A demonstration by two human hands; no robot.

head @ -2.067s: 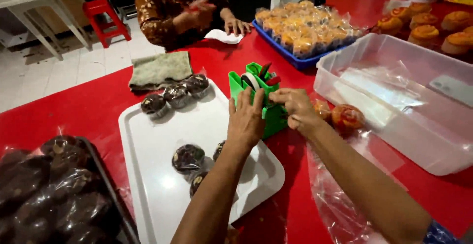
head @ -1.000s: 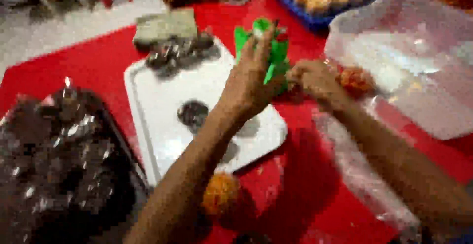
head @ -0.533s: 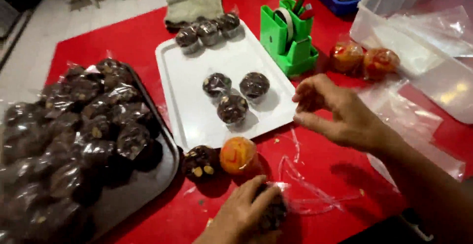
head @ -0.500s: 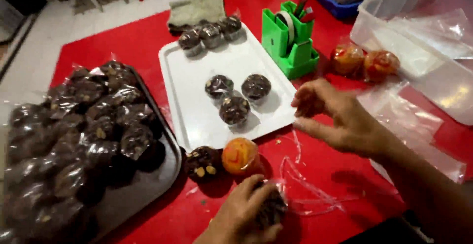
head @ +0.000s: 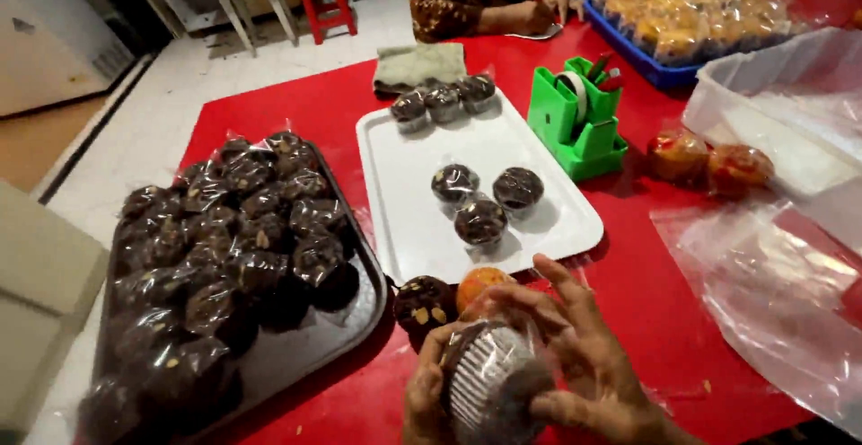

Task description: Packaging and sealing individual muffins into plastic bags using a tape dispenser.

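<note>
Both my hands hold a muffin in a white paper cup (head: 492,382), wrapped in a clear plastic bag, low over the red table. My left hand (head: 426,400) grips it from the left; my right hand (head: 588,364) closes over it from the right. Just beyond it, a chocolate muffin with nuts (head: 422,304) and an orange muffin (head: 480,283) sit on the table. A white tray (head: 404,202) carries three wrapped chocolate muffins (head: 480,198) in the middle and three more (head: 442,101) at its far end. The green tape dispenser (head: 582,117) stands to the tray's right.
A dark tray (head: 305,355) piled with several wrapped chocolate muffins lies at left. Two wrapped orange muffins (head: 709,162), loose plastic bags (head: 781,292) and a clear plastic bin (head: 790,95) are at right. A blue crate of yellow cakes (head: 691,14), a folded cloth (head: 417,63) and another person's hands (head: 543,9) are at the far side.
My hands left the tape dispenser and came down to the near table edge. My left hand picked up the bagged muffin, and my right hand has now joined it.
</note>
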